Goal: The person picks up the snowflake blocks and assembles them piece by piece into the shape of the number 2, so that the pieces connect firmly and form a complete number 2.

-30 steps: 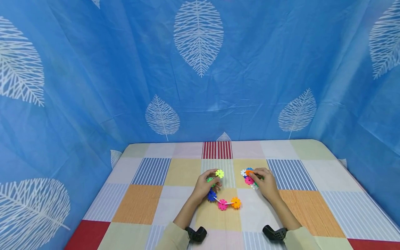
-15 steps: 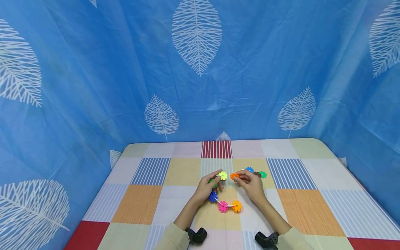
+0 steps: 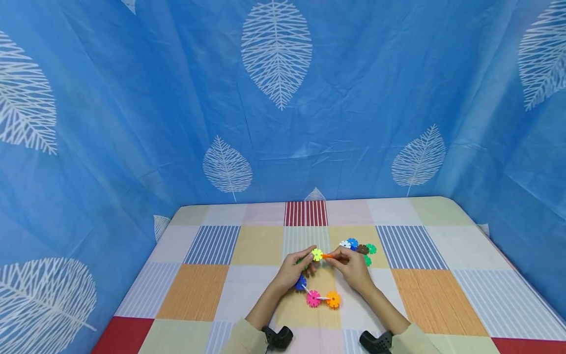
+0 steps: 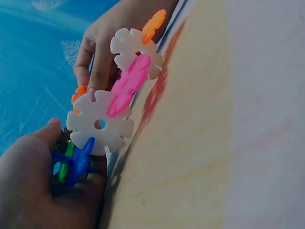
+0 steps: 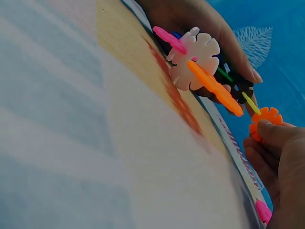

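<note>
My left hand [image 3: 292,271] holds one end of a chain of notched plastic snowflake discs. The yellow disc [image 3: 317,254] stands out past its fingertips. Lower down the chain are a blue disc [image 3: 301,283], a pink disc [image 3: 313,298] and an orange end disc [image 3: 333,299]. White discs [image 4: 97,124] join these in the left wrist view, set crosswise. My right hand [image 3: 355,269] pinches a separate orange disc [image 5: 270,114] between thumb and fingers. Its edge meets the yellow disc's rim. A green disc in the chain is mostly hidden by the left hand.
Loose discs lie behind the right hand: white [image 3: 344,244], blue [image 3: 353,242], brown [image 3: 362,249] and green [image 3: 371,249]. A patchwork cloth [image 3: 256,246] covers the table, with a blue leaf-print curtain [image 3: 353,123] around it.
My right hand has picked the orange disc from the loose pile and moved left to the yellow disc. The orange disc has turned edge-on. The left hand has barely moved.
</note>
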Action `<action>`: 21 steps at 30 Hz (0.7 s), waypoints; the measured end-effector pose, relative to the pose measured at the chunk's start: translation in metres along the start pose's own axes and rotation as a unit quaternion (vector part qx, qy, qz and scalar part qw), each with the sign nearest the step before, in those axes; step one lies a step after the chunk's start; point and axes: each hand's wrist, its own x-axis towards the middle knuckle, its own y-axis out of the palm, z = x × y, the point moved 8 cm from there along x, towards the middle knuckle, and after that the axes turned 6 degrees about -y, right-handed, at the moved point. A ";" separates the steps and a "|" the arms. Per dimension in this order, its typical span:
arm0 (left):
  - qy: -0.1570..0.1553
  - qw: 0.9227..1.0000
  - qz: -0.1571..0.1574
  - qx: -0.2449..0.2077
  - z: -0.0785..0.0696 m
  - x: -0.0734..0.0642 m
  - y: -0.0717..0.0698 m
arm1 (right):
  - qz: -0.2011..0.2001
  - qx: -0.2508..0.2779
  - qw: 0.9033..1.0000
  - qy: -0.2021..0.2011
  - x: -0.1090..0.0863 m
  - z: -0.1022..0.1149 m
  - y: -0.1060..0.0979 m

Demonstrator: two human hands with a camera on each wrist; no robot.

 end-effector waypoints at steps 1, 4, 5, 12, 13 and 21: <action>0.001 1.000 0.003 0.001 -0.001 -0.001 0.000 | -0.001 -0.006 1.000 -0.004 0.000 0.001 0.000; 0.001 1.000 0.010 0.002 -0.002 -0.002 0.001 | -0.004 -0.016 1.000 -0.014 -0.002 -0.007 0.000; 0.001 1.000 0.011 0.005 -0.002 -0.002 0.002 | -0.004 -0.023 1.000 -0.016 -0.003 -0.006 0.000; 0.014 1.000 0.017 0.016 -0.006 -0.002 0.006 | -0.014 -0.038 0.999 -0.008 -0.003 0.002 0.000; 0.013 1.000 0.018 0.015 -0.006 -0.002 0.006 | -0.018 -0.035 0.999 -0.011 -0.002 0.007 0.000; 0.017 1.000 0.000 0.010 -0.005 -0.003 0.002 | -0.014 -0.027 0.999 -0.019 0.001 0.021 0.003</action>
